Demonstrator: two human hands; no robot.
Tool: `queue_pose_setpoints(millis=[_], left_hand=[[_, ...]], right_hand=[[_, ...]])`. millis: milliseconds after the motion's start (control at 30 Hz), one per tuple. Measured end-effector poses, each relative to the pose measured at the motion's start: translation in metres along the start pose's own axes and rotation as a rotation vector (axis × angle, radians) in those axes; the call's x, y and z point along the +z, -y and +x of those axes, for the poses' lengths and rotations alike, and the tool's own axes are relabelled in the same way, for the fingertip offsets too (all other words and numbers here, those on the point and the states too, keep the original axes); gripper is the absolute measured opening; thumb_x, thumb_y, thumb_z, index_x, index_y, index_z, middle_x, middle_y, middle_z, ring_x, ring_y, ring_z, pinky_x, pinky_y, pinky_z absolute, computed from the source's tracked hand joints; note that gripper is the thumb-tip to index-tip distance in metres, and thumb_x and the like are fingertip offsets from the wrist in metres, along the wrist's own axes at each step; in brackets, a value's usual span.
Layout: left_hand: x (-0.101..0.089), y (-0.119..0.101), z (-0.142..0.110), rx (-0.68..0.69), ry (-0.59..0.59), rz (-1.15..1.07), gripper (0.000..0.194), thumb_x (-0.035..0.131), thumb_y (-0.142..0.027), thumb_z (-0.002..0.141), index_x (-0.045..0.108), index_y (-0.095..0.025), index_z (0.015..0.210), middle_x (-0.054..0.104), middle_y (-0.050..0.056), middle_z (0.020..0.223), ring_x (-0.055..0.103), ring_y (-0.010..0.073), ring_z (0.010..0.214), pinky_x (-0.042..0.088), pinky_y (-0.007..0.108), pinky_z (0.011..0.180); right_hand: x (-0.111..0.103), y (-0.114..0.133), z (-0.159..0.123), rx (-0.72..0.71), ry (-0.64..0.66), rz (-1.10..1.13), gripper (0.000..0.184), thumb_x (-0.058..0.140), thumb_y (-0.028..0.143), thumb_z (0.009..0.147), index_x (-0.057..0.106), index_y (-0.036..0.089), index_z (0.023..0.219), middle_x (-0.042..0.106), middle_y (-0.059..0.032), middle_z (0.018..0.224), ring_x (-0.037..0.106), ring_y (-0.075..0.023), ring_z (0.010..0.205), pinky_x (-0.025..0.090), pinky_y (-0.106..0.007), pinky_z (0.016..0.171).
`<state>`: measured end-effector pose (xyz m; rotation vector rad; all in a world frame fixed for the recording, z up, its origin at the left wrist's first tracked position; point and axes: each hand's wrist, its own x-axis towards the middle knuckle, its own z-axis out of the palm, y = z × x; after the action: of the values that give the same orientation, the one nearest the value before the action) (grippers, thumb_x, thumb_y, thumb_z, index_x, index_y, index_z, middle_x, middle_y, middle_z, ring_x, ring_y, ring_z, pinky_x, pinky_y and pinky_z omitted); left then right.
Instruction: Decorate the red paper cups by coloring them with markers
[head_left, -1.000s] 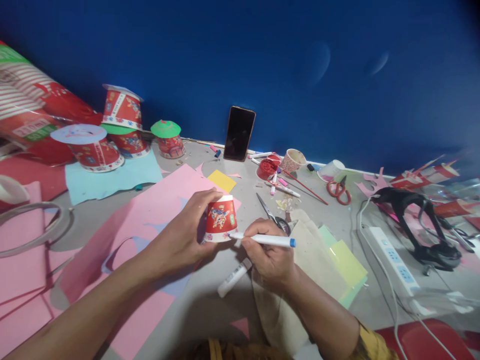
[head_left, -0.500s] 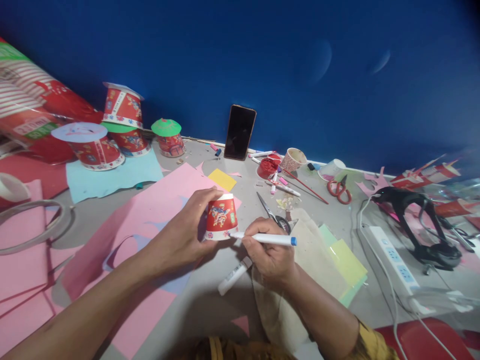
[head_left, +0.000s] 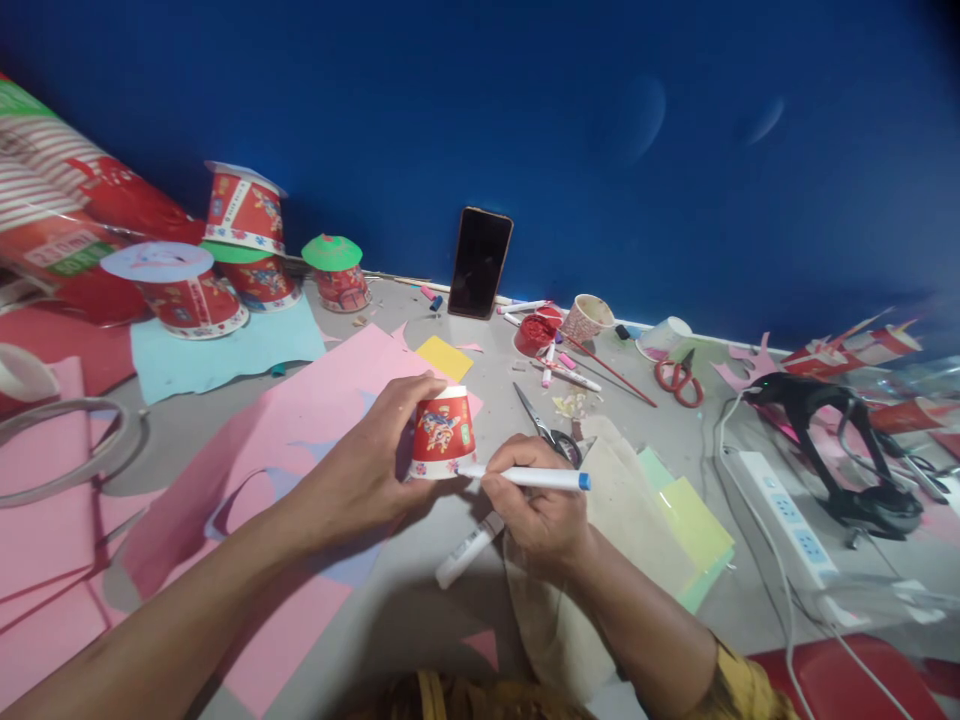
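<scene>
A red paper cup (head_left: 444, 432) with a white band and small flowers round its rim is upside down in the grip of my left hand (head_left: 379, 450), thumb at the lower edge and fingers over the top. My right hand (head_left: 538, 500) pinches a white marker (head_left: 536, 477) with a blue end, held nearly level. The marker's tip touches the flowered white band, or is very close to it. Below the hands a white glue stick or thick pen (head_left: 469, 552) lies on the table, partly hidden by my right hand.
Pink paper sheets (head_left: 300, 640) cover the left. Decorated cups (head_left: 337, 275) stand behind them, near a propped phone (head_left: 481, 262). Black-handled scissors (head_left: 546, 425), red-handled scissors (head_left: 679, 382) and a cloth (head_left: 622, 500) lie rightward. A power strip (head_left: 784, 525) with cables is at far right.
Almost nothing differs. The marker's tip and my right hand have shifted very slightly left along the cup's white band; my left hand keeps the same hold.
</scene>
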<state>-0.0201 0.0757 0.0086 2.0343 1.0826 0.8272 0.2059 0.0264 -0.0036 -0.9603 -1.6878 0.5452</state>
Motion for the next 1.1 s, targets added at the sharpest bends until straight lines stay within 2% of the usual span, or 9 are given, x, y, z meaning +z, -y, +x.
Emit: queue_pose_setpoints(millis=[167,333,500,667,933,1100], left_hand=[[-0.0004,-0.0021,0.0010,-0.010,-0.002,-0.011,0.072,0.082,-0.043,0.093,0.048,-0.032,0.156,0.059,0.014,0.160,0.059,0.0400,0.151,0.056,0.059,0.123],[-0.0011,-0.0022,0.0017,-0.001,0.001,-0.001,0.072,0.082,-0.044,0.094,0.048,-0.031,0.156,0.058,0.014,0.161,0.060,0.0398,0.150,0.056,0.058,0.122],[-0.0014,-0.0023,0.0020,0.031,0.006,0.010,0.068,0.078,-0.037,0.095,0.048,-0.030,0.155,0.059,0.014,0.160,0.061,0.0381,0.149,0.056,0.056,0.123],[-0.0010,-0.0016,0.0020,0.045,-0.001,0.019,0.068,0.077,-0.033,0.094,0.047,-0.031,0.156,0.060,0.013,0.159,0.062,0.0376,0.147,0.056,0.055,0.123],[-0.0002,-0.0005,0.0008,0.035,-0.001,0.019,0.070,0.078,-0.034,0.093,0.048,-0.031,0.156,0.059,0.014,0.159,0.060,0.0395,0.148,0.056,0.057,0.122],[0.0010,-0.0018,0.0001,0.052,-0.009,0.033,0.063,0.074,-0.030,0.095,0.049,-0.031,0.153,0.060,0.013,0.156,0.061,0.0373,0.146,0.057,0.054,0.119]], right_hand=[[-0.0006,0.0009,0.0000,0.034,0.033,-0.028,0.011,0.069,0.021,0.102,0.070,0.024,0.091,0.075,-0.0010,0.078,0.071,-0.0163,0.066,0.058,-0.027,0.064],[-0.0038,0.0005,-0.0009,0.069,-0.035,-0.065,0.013,0.068,0.025,0.105,0.071,0.024,0.093,0.075,-0.0011,0.080,0.071,-0.0163,0.067,0.057,-0.027,0.063],[-0.0022,-0.0003,-0.0010,0.052,-0.047,-0.038,0.012,0.071,0.022,0.104,0.072,0.025,0.093,0.074,0.0004,0.079,0.069,-0.0146,0.064,0.054,-0.026,0.062],[-0.0016,-0.0004,-0.0007,0.059,-0.031,-0.038,0.012,0.071,0.023,0.104,0.072,0.024,0.093,0.076,-0.0013,0.081,0.071,-0.0160,0.067,0.057,-0.027,0.065],[-0.0031,-0.0007,-0.0010,0.078,-0.016,-0.053,0.012,0.071,0.025,0.105,0.072,0.024,0.093,0.076,-0.0018,0.080,0.071,-0.0167,0.067,0.058,-0.029,0.065],[-0.0027,-0.0022,-0.0021,0.018,-0.022,-0.026,0.007,0.071,0.024,0.104,0.073,0.024,0.098,0.077,-0.0025,0.083,0.074,-0.0183,0.069,0.060,-0.030,0.066]])
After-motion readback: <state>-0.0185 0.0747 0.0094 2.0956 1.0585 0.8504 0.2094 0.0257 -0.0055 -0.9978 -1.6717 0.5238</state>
